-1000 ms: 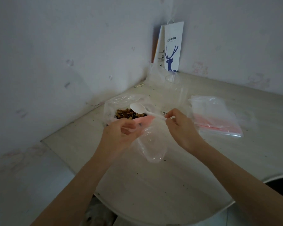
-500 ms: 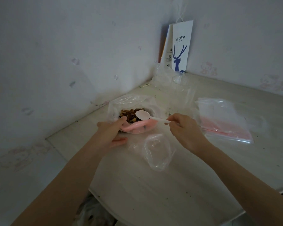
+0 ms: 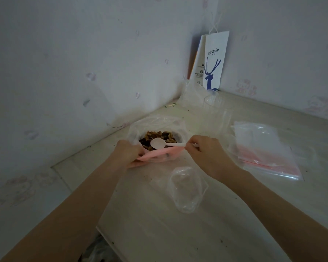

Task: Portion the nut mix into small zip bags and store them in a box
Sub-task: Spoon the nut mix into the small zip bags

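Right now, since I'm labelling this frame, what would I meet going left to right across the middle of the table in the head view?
Left hand on the nut mix bag → white spoon → right hand pinching its handle → stack of zip bags.

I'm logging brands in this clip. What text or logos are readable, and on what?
"ckin coffee": on the white paper bag in the corner, above a blue deer logo; first letters unclear.
Small print beneath it and on the bag's side: too small to read.
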